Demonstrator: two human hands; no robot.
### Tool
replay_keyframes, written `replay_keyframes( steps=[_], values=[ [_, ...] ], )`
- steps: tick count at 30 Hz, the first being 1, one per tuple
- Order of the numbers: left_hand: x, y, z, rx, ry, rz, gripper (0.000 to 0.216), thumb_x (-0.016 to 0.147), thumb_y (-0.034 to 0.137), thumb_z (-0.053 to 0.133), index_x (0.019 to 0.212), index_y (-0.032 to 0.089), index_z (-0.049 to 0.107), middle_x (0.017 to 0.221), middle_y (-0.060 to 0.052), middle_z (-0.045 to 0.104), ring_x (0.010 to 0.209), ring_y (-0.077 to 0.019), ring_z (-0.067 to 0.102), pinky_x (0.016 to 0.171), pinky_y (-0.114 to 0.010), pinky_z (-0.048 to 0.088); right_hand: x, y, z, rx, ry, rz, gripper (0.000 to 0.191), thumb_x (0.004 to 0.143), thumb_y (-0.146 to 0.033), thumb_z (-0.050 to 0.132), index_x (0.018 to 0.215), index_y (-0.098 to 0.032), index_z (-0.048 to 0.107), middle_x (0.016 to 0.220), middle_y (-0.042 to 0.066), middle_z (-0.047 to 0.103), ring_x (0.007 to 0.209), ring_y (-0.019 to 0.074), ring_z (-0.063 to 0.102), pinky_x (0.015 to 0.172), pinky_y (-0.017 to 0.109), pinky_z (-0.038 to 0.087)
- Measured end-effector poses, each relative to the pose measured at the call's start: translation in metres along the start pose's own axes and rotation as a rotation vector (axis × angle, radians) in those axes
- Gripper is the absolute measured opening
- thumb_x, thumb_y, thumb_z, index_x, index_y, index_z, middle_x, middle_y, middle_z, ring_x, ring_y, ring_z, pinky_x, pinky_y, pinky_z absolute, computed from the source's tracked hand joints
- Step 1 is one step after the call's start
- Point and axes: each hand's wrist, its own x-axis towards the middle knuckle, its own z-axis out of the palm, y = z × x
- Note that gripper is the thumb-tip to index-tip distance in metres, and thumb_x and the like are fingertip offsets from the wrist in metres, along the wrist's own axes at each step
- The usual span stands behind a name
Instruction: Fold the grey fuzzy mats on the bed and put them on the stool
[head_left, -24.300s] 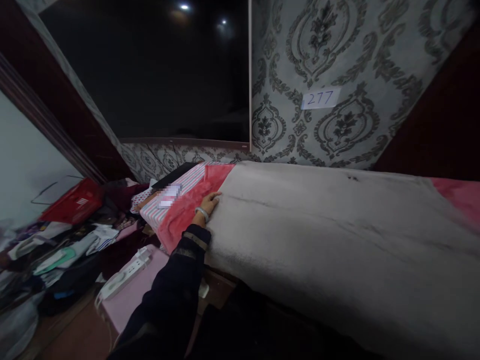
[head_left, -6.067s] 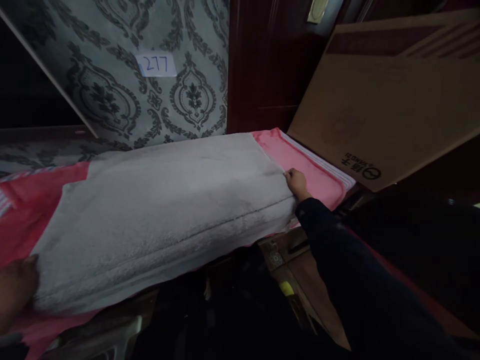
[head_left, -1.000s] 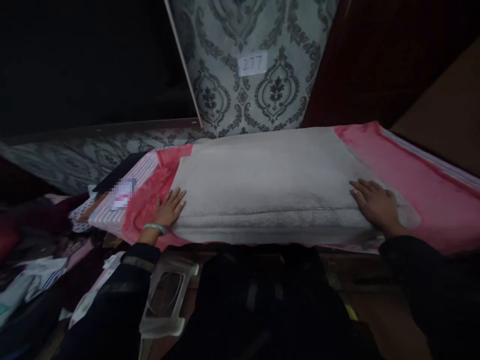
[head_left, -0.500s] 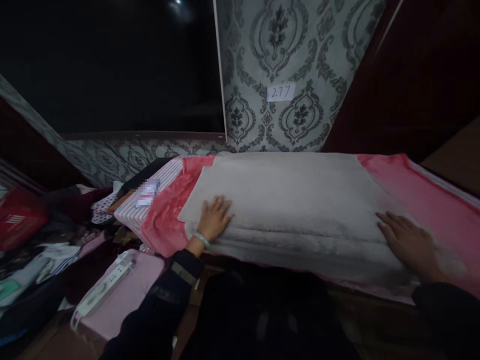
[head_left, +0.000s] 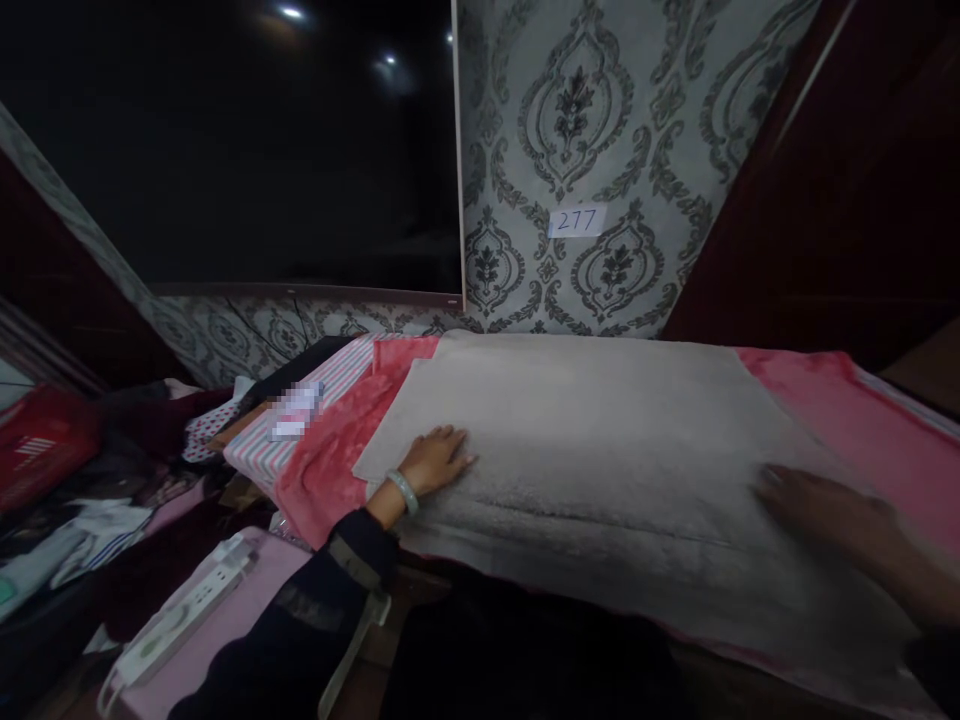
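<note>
A folded light-grey plush cloth [head_left: 585, 420] lies spread along a pink blanket [head_left: 817, 400]. My left hand [head_left: 435, 462] rests flat on the cloth near its left end, fingers stretched out, with a pale green bangle [head_left: 405, 490] at the wrist. At the right side of the cloth is my right hand [head_left: 832, 515], blurred by motion, its fingers extended and holding nothing. A fold edge runs across the cloth between the two hands.
A striped cloth [head_left: 259, 455] shows at the left end of the surface. A power strip [head_left: 187, 610] lies on a pink stool-like surface [head_left: 247, 630]. Piled clothes [head_left: 97, 530] fill the left. Behind are a large dark television [head_left: 300, 150] and a patterned wall [head_left: 570, 270].
The view has shifted, so the wall and cloth sit lower. My left hand stays on the cloth's left part. My right hand is now blurred, its fingers still stretched over the right side.
</note>
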Motion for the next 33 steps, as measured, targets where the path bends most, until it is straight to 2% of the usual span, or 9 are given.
replay_keyframes(
  steps=[3, 6, 8, 10, 15, 18, 22, 27, 33],
  values=[
    [0.033, 0.015, -0.014, 0.018, -0.034, 0.123, 0.061, 0.099, 0.053, 0.035, 0.154, 0.026, 0.035, 0.164, -0.011, 0.032, 0.152, -0.0286, 0.026, 0.121, -0.057, 0.022, 0.024, -0.094, -0.029, 0.113, -0.023, -0.287, 0.064, 0.090, -0.056, 0.031, 0.141, -0.027, 0.057, 0.145, 0.015, 0.055, 0.134, 0.0353, 0.050, 0.102, 0.060, 0.045],
    [0.067, 0.022, -0.012, 0.053, -0.093, 0.153, 0.065, 0.099, 0.054, 0.036, 0.157, 0.027, 0.028, 0.167, -0.011, 0.023, 0.154, -0.0294, 0.019, 0.121, -0.062, 0.015, 0.024, -0.189, -0.041, 0.190, -0.010, -0.579, 0.061, 0.098, -0.054, 0.029, 0.151, -0.028, 0.046, 0.157, 0.011, 0.041, 0.144, 0.0341, 0.037, 0.109, 0.059, 0.040],
    [0.083, 0.015, -0.005, 0.073, -0.076, 0.096, 0.066, 0.099, 0.054, 0.036, 0.158, 0.028, 0.026, 0.168, -0.010, 0.020, 0.154, -0.0309, 0.016, 0.120, -0.066, 0.015, 0.013, -0.229, -0.033, 0.221, -0.047, -0.744, 0.059, 0.100, -0.054, 0.030, 0.153, -0.031, 0.042, 0.160, 0.008, 0.036, 0.147, 0.0345, 0.032, 0.111, 0.062, 0.036],
    [0.093, 0.000, 0.002, 0.088, -0.022, 0.036, 0.067, 0.098, 0.056, 0.035, 0.159, 0.029, 0.025, 0.169, -0.009, 0.017, 0.155, -0.0323, 0.013, 0.118, -0.069, 0.013, -0.001, -0.247, -0.018, 0.249, -0.077, -0.835, 0.058, 0.102, -0.055, 0.029, 0.155, -0.034, 0.039, 0.161, 0.006, 0.033, 0.148, 0.0343, 0.028, 0.112, 0.064, 0.034],
    [0.115, -0.046, -0.006, 0.092, -0.058, -0.081, 0.072, 0.095, 0.064, 0.033, 0.159, 0.035, 0.022, 0.170, -0.003, 0.011, 0.156, -0.0330, 0.008, 0.118, -0.070, 0.009, -0.014, -0.246, 0.006, 0.309, -0.070, -0.841, 0.057, 0.104, -0.056, 0.029, 0.158, -0.038, 0.030, 0.164, 0.002, 0.027, 0.150, 0.0326, 0.023, 0.115, 0.064, 0.030],
    [0.132, -0.064, -0.021, 0.076, -0.072, -0.202, 0.071, 0.095, 0.064, 0.026, 0.160, 0.033, 0.022, 0.170, -0.004, 0.011, 0.155, -0.0348, 0.008, 0.117, -0.071, 0.011, -0.014, -0.248, 0.000, 0.313, -0.102, -0.821, 0.057, 0.104, -0.057, 0.030, 0.158, -0.040, 0.029, 0.164, 0.002, 0.025, 0.151, 0.0327, 0.021, 0.117, 0.063, 0.027],
    [0.151, -0.073, -0.022, 0.050, 0.088, -0.456, 0.073, 0.094, 0.065, 0.019, 0.159, 0.033, 0.025, 0.170, -0.004, 0.013, 0.153, -0.0431, 0.007, 0.112, -0.074, 0.021, -0.006, -0.251, -0.018, 0.320, -0.260, -0.819, 0.062, 0.103, -0.061, 0.032, 0.159, -0.035, 0.029, 0.166, 0.005, 0.020, 0.152, 0.0339, 0.014, 0.119, 0.063, 0.020],
    [0.162, -0.081, -0.011, 0.046, 0.201, -0.444, 0.073, 0.093, 0.066, 0.021, 0.156, 0.033, 0.034, 0.167, -0.007, 0.023, 0.151, -0.0470, 0.015, 0.106, -0.080, 0.024, 0.039, -0.231, -0.030, 0.480, -0.401, -0.845, 0.067, 0.102, -0.064, 0.029, 0.160, -0.030, 0.029, 0.162, 0.007, 0.033, 0.149, 0.0282, 0.029, 0.120, 0.049, 0.028],
    [0.160, -0.082, -0.015, 0.048, 0.164, -0.459, 0.075, 0.092, 0.067, 0.019, 0.158, 0.033, 0.030, 0.169, -0.004, 0.019, 0.152, -0.0455, 0.011, 0.110, -0.078, 0.020, 0.109, -0.195, -0.005, 0.218, -0.301, -0.592, 0.066, 0.103, -0.061, 0.022, 0.160, -0.029, 0.029, 0.166, 0.008, 0.020, 0.152, 0.0335, 0.018, 0.117, 0.062, 0.021]
  ],
)
